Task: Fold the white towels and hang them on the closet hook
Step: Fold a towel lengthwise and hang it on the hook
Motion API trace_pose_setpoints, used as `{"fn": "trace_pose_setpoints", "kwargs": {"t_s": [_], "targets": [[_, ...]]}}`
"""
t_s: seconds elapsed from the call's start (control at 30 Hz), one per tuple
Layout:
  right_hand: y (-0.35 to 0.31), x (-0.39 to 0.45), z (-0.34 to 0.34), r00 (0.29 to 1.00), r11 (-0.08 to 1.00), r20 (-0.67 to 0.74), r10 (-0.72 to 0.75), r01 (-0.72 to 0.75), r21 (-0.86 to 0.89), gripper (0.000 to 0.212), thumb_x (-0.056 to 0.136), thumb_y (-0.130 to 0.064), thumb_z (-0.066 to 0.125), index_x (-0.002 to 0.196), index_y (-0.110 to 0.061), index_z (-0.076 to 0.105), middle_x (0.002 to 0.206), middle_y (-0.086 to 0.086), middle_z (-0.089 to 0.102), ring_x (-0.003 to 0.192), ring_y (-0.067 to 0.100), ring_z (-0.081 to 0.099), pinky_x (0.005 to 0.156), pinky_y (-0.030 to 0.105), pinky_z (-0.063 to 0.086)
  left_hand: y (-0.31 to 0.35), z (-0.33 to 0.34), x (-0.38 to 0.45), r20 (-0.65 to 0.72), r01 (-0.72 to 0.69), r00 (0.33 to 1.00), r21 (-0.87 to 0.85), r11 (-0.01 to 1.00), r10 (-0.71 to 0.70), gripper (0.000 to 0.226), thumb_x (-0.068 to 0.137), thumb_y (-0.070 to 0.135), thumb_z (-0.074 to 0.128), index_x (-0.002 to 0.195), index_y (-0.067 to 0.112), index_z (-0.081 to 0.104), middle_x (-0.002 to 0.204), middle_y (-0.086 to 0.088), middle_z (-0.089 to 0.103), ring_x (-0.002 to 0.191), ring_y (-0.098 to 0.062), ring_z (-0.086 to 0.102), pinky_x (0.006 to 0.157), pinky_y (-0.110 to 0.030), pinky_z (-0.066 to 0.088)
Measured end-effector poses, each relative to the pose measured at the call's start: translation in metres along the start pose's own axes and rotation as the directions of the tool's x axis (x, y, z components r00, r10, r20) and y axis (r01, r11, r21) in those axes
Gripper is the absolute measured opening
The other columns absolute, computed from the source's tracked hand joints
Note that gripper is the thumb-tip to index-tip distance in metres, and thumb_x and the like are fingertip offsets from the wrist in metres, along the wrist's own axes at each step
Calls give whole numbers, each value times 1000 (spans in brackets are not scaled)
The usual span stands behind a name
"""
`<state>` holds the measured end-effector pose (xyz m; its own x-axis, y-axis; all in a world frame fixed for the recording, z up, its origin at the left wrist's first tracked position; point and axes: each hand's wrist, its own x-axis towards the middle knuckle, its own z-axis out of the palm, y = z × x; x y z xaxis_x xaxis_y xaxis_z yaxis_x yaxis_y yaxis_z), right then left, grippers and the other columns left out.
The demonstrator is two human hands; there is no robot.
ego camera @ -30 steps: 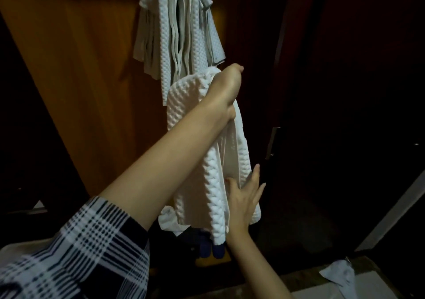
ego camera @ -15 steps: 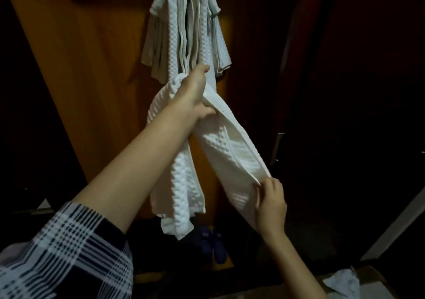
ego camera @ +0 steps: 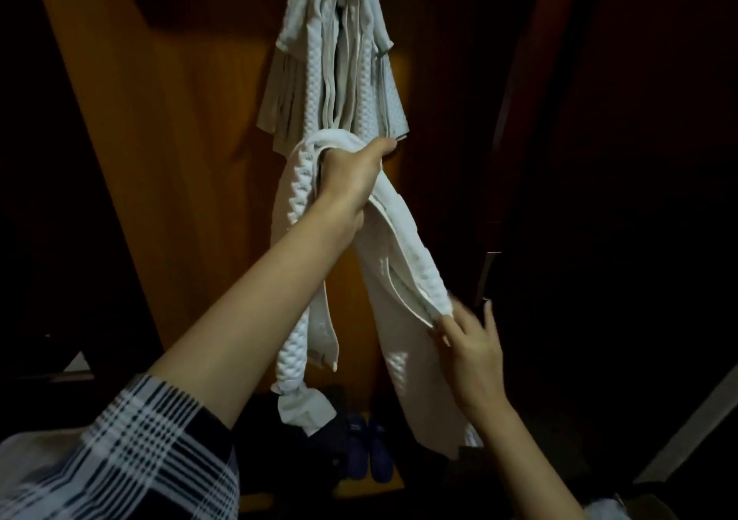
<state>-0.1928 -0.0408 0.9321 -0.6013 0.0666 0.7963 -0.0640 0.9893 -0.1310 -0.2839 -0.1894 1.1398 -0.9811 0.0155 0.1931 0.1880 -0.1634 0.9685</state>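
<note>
My left hand [ego camera: 351, 178] is raised and grips the folded middle of a white waffle towel [ego camera: 297, 247], which drapes over it in two halves. My right hand [ego camera: 469, 343] pinches the edge of the right half lower down, with some fingers spread. Just above my left hand, several white towels [ego camera: 339, 60] hang bunched from the top of the orange wooden closet panel [ego camera: 191, 128]. The hook itself is hidden under them.
A dark closet door with a metal handle [ego camera: 485, 277] stands to the right. Blue slippers [ego camera: 367, 451] sit on the closet floor below the towel. A pale strip [ego camera: 695, 427] runs along the lower right. The surroundings are very dark.
My left hand has lifted the towel higher toward the hanging bunch. My right hand has shifted its hold along the right half, and the view has tilted up.
</note>
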Motion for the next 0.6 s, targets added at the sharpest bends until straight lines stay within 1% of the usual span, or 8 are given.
{"fn": "trace_pose_setpoints", "kwargs": {"t_s": [0.07,0.13,0.23,0.3,0.37,0.47,0.53,0.6], "targets": [[-6,-2,0,999,1000,33,-22,22,15,9,81,-8,53,84,-4,60,93,13,64,73,29,65,65,37,54,-5,-6,8,-47,49,998,-9,999,-50,63,77,37,71,127,4,50,115,-6,59,104,-21,55,85,-32,45],[-7,-1,0,997,999,69,-33,31,32,17,74,3,65,90,-4,62,90,12,63,63,26,63,45,26,43,-12,-15,11,-14,148,989,-75,986,-149,84,74,45,73,139,7,36,128,-4,52,113,-22,52,95,-35,43],[-5,9,-5,987,970,60,151,-159,182,57,72,10,71,124,-7,54,86,14,67,62,30,66,49,28,48,-28,-26,7,199,202,963,-102,974,-179,118,56,65,76,149,18,20,146,-6,40,131,-26,42,109,-49,34],[0,24,-10,968,953,52,245,-250,171,73,73,6,70,139,-9,41,86,15,69,62,33,66,53,32,49,-34,-29,5,290,204,944,-131,970,-159,122,46,69,72,147,24,23,145,-6,42,129,-27,44,106,-58,33],[8,43,-13,947,946,79,312,-317,62,62,75,-4,69,134,-11,50,95,14,70,77,34,67,60,34,50,-33,-27,8,285,236,944,-235,943,-165,107,47,66,69,139,21,38,138,-9,50,121,-29,51,102,-56,39],[9,68,-19,922,925,122,368,-349,-150,27,74,-20,69,100,-13,68,79,11,68,83,32,62,62,32,40,-26,-13,11,163,296,955,-485,823,-248,84,64,56,72,134,20,44,136,-9,50,122,-30,50,103,-52,40],[7,81,-19,896,902,217,387,-319,-290,17,77,-28,63,84,-12,65,77,7,67,84,28,59,64,31,34,-25,-3,12,73,303,946,-552,777,-317,69,76,44,72,134,18,44,135,-8,50,122,-29,49,101,-50,42],[10,93,-17,840,870,297,454,-346,-352,18,83,-32,56,88,-15,61,85,3,67,85,25,62,62,28,35,-27,2,13,-10,299,931,-558,774,-366,63,80,29,73,133,14,43,134,-10,50,120,-30,50,93,-47,48]]}}
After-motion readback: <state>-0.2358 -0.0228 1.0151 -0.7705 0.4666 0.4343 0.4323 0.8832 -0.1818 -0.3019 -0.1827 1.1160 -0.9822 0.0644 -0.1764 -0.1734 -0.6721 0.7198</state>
